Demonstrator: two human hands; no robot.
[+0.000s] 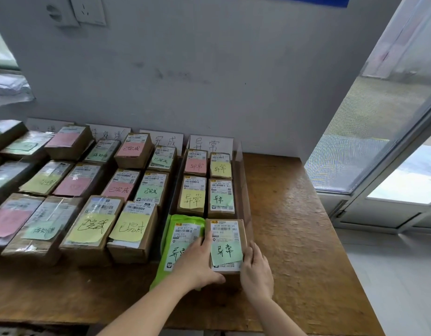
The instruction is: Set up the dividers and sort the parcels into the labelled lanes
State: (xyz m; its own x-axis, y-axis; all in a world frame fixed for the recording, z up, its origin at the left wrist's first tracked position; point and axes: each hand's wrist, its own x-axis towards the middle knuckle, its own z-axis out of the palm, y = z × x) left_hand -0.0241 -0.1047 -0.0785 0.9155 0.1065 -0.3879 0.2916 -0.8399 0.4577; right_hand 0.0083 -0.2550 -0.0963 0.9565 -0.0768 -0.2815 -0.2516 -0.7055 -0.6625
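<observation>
Cardboard parcel (226, 238) clasped between my left hand (200, 261) and right hand (256, 271), fingers curled round its sides; long axis runs away from me; just right of green mailer (178, 235).

Both bare forearms reach forward, the left forearm (149, 304) slanting in from the lower left, the right forearm (279, 316) from the lower right. The left hand (197, 261) lies palm-down against the left side of a box (225, 232), thumb hooked round its near corner. The right hand (256, 269) clasps the opposite side with bent fingers.
</observation>
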